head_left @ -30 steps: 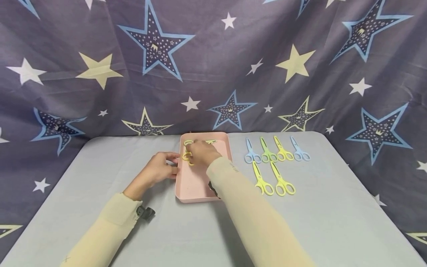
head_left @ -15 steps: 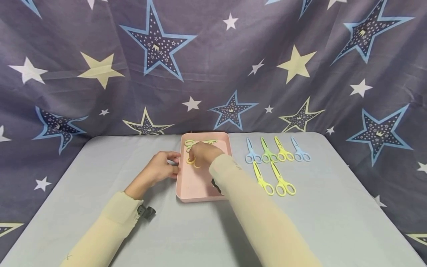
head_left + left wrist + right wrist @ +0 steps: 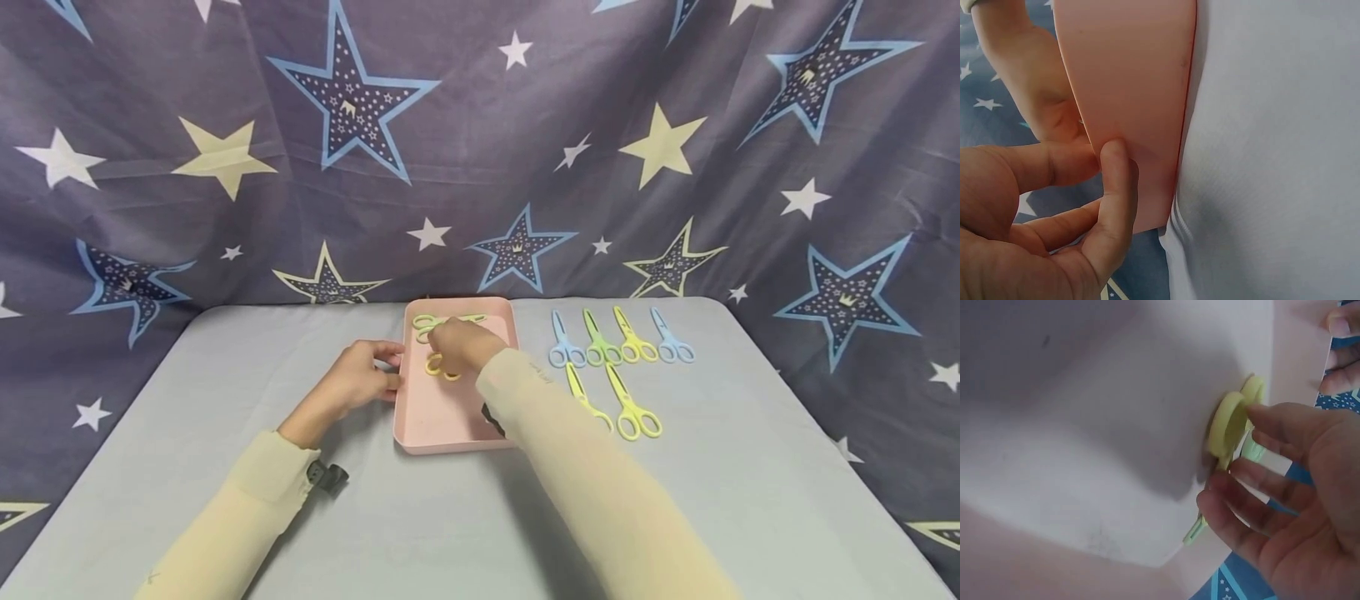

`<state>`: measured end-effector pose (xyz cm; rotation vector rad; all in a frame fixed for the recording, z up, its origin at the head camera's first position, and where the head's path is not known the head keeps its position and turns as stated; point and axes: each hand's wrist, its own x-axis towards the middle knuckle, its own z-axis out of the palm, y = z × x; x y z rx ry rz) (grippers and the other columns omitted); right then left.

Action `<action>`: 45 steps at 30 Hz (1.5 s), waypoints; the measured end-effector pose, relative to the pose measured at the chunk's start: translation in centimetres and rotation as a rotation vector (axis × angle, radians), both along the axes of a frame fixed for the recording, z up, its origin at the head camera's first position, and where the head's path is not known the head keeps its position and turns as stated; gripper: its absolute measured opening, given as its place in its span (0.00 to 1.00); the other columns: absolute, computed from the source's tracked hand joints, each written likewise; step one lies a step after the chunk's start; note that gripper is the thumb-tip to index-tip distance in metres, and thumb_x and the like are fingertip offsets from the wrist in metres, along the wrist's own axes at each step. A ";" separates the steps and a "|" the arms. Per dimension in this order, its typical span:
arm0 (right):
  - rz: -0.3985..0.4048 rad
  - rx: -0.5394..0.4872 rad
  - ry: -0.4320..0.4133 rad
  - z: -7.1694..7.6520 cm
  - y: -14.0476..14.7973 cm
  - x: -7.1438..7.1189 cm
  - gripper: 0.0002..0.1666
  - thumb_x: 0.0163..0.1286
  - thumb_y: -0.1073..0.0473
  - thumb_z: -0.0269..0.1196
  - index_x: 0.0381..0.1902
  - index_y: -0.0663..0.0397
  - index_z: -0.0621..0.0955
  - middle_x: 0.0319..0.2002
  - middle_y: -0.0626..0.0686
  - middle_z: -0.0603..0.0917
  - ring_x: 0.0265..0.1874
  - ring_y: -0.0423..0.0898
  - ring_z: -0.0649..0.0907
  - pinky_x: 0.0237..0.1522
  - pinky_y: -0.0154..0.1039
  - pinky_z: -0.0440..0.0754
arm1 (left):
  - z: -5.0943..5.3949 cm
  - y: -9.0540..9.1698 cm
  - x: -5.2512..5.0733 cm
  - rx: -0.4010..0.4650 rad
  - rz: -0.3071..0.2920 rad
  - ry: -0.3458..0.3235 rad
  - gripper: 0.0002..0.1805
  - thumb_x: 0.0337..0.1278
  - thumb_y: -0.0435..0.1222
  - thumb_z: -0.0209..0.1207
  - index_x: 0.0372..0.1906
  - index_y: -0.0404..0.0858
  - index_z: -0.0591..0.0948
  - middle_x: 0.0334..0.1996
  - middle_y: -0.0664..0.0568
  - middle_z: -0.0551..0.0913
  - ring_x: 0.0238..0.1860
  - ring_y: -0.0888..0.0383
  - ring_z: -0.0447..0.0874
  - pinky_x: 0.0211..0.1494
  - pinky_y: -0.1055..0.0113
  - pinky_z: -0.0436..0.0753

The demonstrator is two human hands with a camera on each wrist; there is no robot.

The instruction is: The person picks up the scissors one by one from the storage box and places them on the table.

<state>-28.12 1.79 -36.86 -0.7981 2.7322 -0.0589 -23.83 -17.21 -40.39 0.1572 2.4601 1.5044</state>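
My left hand (image 3: 360, 379) is at the left wall of a pink tray (image 3: 450, 429); in the left wrist view its thumb and a finger pinch that wall near the rim. Inside the tray, my right hand (image 3: 465, 343) holds yellow scissors (image 3: 433, 364), handle loops toward me, blades hidden under the hand. The right wrist view shows the fingers around the base of the yellow handle (image 3: 1225, 425). Behind that hand, light green scissors (image 3: 426, 322) lie across the tray's far end, partly covered.
Right of the tray, a back row holds blue scissors (image 3: 564, 352), green scissors (image 3: 600, 348), yellow scissors (image 3: 633, 343) and more blue scissors (image 3: 672, 346). Two yellow-green pairs (image 3: 636, 417) lie before them, one partly behind the right sleeve (image 3: 592, 467). A star-patterned cloth (image 3: 517, 167) hangs behind the table.
My right hand has shifted slightly right and toward me with the yellow scissors, drawing them away from the green ones, which show more now. The left hand stays at the tray wall.
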 end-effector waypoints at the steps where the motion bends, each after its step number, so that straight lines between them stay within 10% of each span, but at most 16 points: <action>1: -0.006 0.003 0.007 0.0 -0.2 0.1 0.12 0.75 0.51 0.64 0.47 0.52 0.84 0.40 0.48 0.83 0.38 0.44 0.79 0.43 0.35 0.81 | 0.0 0.0 0.0 0.003 -0.001 -0.001 0.32 0.56 0.19 0.61 0.69 0.24 0.71 0.57 0.30 0.76 0.33 0.53 0.88 0.39 0.62 0.93; 9: -0.080 0.036 -0.003 -0.3 -1.2 0.7 0.23 0.74 0.50 0.65 0.63 0.50 0.81 0.60 0.53 0.82 0.54 0.47 0.81 0.64 0.43 0.81 | 0.0 0.0 0.0 0.015 -0.005 0.001 0.33 0.56 0.19 0.60 0.69 0.23 0.71 0.56 0.30 0.76 0.33 0.53 0.88 0.40 0.62 0.93; 27: -0.008 0.102 0.000 -0.2 -0.7 0.8 0.06 0.67 0.58 0.70 0.37 0.49 0.81 0.34 0.48 0.83 0.34 0.44 0.79 0.37 0.35 0.81 | -0.2 0.0 -0.1 0.005 0.004 0.003 0.32 0.56 0.20 0.60 0.69 0.23 0.71 0.55 0.32 0.76 0.32 0.54 0.88 0.39 0.63 0.93; 45: 0.009 0.114 0.081 2.0 2.1 1.5 0.08 0.64 0.59 0.70 0.39 0.47 0.81 0.44 0.51 0.81 0.45 0.49 0.78 0.47 0.43 0.85 | -0.1 0.1 0.0 -0.007 0.005 -0.001 0.33 0.56 0.20 0.62 0.69 0.24 0.71 0.56 0.32 0.77 0.33 0.53 0.88 0.40 0.62 0.93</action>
